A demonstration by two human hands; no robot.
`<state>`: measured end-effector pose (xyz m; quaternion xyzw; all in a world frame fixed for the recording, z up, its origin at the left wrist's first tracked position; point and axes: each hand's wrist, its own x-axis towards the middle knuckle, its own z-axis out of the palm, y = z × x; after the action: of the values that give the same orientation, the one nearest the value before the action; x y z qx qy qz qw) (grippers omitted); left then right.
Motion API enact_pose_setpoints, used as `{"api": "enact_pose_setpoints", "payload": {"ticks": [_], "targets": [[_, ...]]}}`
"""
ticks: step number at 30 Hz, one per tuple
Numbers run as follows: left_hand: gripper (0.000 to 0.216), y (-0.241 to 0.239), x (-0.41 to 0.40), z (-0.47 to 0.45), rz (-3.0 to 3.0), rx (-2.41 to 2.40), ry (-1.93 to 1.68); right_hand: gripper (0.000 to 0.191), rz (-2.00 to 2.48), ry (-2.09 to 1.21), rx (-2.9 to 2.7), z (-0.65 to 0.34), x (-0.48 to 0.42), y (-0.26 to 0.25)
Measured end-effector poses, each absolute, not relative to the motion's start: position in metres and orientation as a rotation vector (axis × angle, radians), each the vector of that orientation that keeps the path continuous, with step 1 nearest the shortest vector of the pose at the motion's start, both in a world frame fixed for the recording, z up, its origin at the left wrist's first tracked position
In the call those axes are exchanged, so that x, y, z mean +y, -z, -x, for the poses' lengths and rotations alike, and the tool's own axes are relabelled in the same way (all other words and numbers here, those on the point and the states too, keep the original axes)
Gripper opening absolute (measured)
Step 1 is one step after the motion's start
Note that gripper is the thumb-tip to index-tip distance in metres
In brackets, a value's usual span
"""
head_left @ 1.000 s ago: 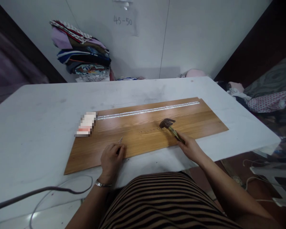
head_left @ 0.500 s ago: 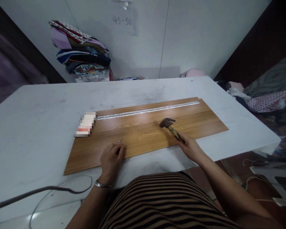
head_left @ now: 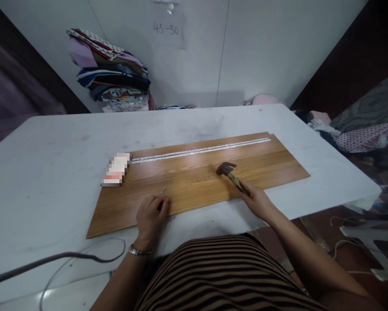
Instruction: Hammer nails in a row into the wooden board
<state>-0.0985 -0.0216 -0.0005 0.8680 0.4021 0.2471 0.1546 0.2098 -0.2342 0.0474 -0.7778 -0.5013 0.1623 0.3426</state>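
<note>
fingers of our right hand [head_left: 258, 201] are closed tight around the handle of the hammer [head_left: 232, 175], whose dark head is down at the wooden plank [head_left: 194, 194], at the right end of a row of small dark dots [head_left: 202, 178]. our left hand [head_left: 151, 214] lies on the plank's near edge with fingers curled in, and we cannot tell whether they hold anything; a small nail [head_left: 163, 190] lies just beyond them. the plank lies on the white table [head_left: 51, 164], with a shiny strip [head_left: 200, 151] along its far edge and a blurred box [head_left: 116, 169] at its far left corner.
</note>
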Motion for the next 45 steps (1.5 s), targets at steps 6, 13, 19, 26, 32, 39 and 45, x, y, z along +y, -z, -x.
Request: {"api": "enact_pose_setpoints", "payload": {"ticks": [6,13,19,26,32,39,45], "targets": [[0.028,0.0000,-0.0224,0.0984,-2.488,1.154,-0.712,0.054,2.004,-0.410,-1.313,-0.2091,-0.2343,-0.0503],[0.028,0.0016,-0.0215,0.0992,-2.495,1.135,-0.713,0.054,2.003,-0.438,-1.308,-0.2095,-0.2342,-0.0479],[0.028,0.0011,-0.0219,0.0991,-2.510,1.156,-0.714,0.053,1.997,-0.412,-1.314,-0.2081,-0.2345,-0.0512],[0.028,-0.0001,-0.0220,0.0987,-2.488,1.144,-0.723,0.054,2.008,-0.432,-1.313,-0.2083,-0.2336,-0.0506],[0.028,0.0039,-0.0214,0.0997,-2.495,1.158,-0.720,0.053,2.001,-0.422,-1.298,-0.2081,-0.2339,-0.0528],[0.028,-0.0002,-0.0223,0.0986,-2.489,1.148,-0.696,0.054,2.012,-0.443,-1.299,-0.2083,-0.2343,-0.0525],[0.027,0.0001,-0.0225,0.0988,-2.479,1.155,-0.698,0.055,2.001,-0.428,-1.311,-0.2075,-0.2333,-0.0555]]}}
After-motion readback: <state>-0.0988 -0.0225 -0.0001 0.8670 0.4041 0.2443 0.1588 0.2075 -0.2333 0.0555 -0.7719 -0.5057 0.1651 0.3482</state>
